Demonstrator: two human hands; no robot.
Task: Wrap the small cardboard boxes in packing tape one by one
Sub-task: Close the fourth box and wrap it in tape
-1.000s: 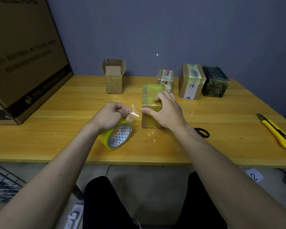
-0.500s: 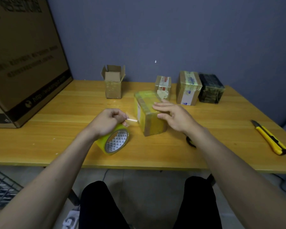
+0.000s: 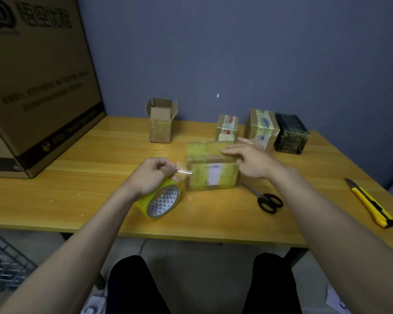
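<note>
A small cardboard box (image 3: 211, 175) partly covered in yellowish tape lies on its side in the middle of the wooden table (image 3: 89, 159), a white label facing me. My right hand (image 3: 250, 159) lies flat across its top right with straight fingers. My left hand (image 3: 152, 175) grips the yellow tape roll (image 3: 161, 200) just left of the box and pinches a short clear strip that runs to the box's left edge.
At the back stand an open-topped small box (image 3: 160, 123), two taped boxes (image 3: 227, 128) (image 3: 262, 129) and a dark wrapped box (image 3: 290, 133). Black scissors (image 3: 264, 199) lie right of the box, a yellow utility knife (image 3: 370, 202) far right. A big carton (image 3: 34, 82) fills the left.
The box has been turned from pointing away from me to lying sideways, label toward me. My right hand went from gripping its top to lying flat on it. The scissors are now uncovered.
</note>
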